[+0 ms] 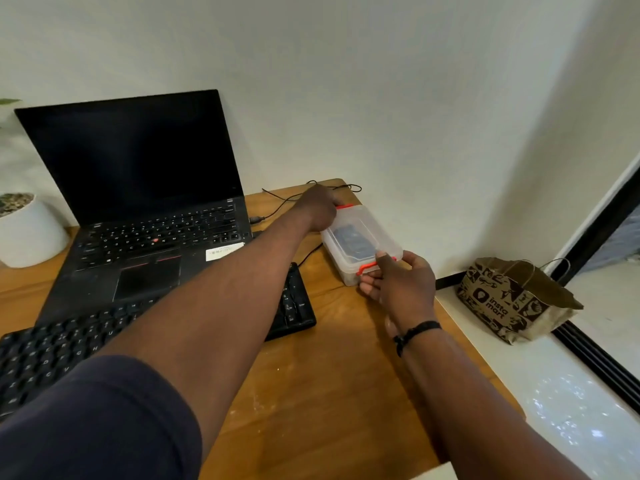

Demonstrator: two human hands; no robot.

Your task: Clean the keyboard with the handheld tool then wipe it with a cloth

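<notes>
**Both hands on the box clips, keyboard waiting**

Fingers first: my right hand has its thumb on top of the near orange clip and the other fingers curled under that end of the clear plastic box, so it's pinching the clip end. My left hand reaches across to the far orange clip; its fingers are hidden behind the back of the hand, so I can't tell if they're gripping or just resting there.

The box sits on the wooden desk near its back right corner, just right of the laptop. Something dark blue shows through the lid, too blurred to name; I'd guess it's the cleaning gear, but that's a guess.

The black keyboard, the thing to be cleaned, lies flat at the front left of the desk, in front of the laptop, partly under my left forearm. A thin black cable trails behind the box.

Handling, IMO: box looks light, thin-walled, a bit slick, so it'll likely skid if I lever 1 clip alone; best to hold both ends and flip the 2 clips outward. The keyboard is stiff and flat but its keycaps are loose-ish, so go gently, steadying it by the edge of the frame, not the keys.

Off the desk, a printed paper bag stands on the white ledge at right.
</notes>
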